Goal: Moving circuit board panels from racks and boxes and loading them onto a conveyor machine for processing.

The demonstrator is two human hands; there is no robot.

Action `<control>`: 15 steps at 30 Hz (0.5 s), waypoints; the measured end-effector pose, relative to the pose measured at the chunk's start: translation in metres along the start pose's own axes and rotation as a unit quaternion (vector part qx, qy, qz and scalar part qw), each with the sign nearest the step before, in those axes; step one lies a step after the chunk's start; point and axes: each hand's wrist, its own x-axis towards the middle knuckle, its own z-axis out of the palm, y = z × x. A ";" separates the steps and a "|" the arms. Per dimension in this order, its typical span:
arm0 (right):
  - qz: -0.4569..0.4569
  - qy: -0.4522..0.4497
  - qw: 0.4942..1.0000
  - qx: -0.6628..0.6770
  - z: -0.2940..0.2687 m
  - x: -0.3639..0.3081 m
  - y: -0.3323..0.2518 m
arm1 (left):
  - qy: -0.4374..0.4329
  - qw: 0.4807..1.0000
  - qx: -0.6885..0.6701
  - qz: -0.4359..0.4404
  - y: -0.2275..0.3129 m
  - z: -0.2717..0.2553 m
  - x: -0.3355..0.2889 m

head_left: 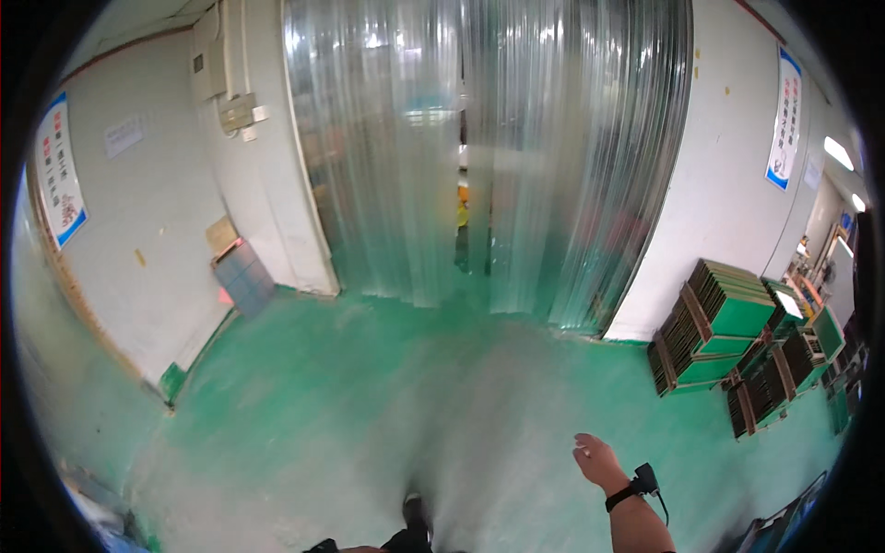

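My right hand (597, 463) hangs over the green floor at the lower right, its fingers loosely bent and a little apart, with nothing visible in them. A black strap with a small black device and a cable (634, 487) sits round that wrist. Of my left arm, only a sliver of skin and a black strap piece (322, 546) show at the lower edge; the left hand itself is out of the picture. Ahead, a curtain of clear plastic strips (535, 166) hangs across a wide doorway, with a narrow gap near its middle. Neither arm reaches the curtain.
Green-edged boards stand stacked in racks (714, 323) by the right wall, with more racks (779, 373) beside them. Flat panels (243, 276) lean against the left wall. My dark shoe (415, 511) is on the worn green floor (304, 415). Posters hang on both walls.
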 end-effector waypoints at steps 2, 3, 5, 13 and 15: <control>-0.007 -0.032 0.999 -0.027 -0.009 0.061 0.006 | 0.032 0.949 0.306 -0.065 -0.064 -0.075 0.080; 0.004 -0.063 0.997 -0.050 -0.007 0.083 0.018 | 0.030 0.948 0.312 -0.060 -0.067 -0.114 0.100; 0.064 -0.129 0.975 -0.172 -0.017 0.102 0.082 | 0.078 0.948 0.295 -0.087 -0.049 -0.198 0.136; 0.378 -0.159 0.886 -0.216 -0.079 -0.035 0.307 | 0.135 0.917 0.369 0.066 0.241 -0.468 0.267; 0.471 -0.044 0.867 -0.156 -0.048 0.013 0.285 | 0.249 0.896 0.355 0.091 0.347 -0.521 0.263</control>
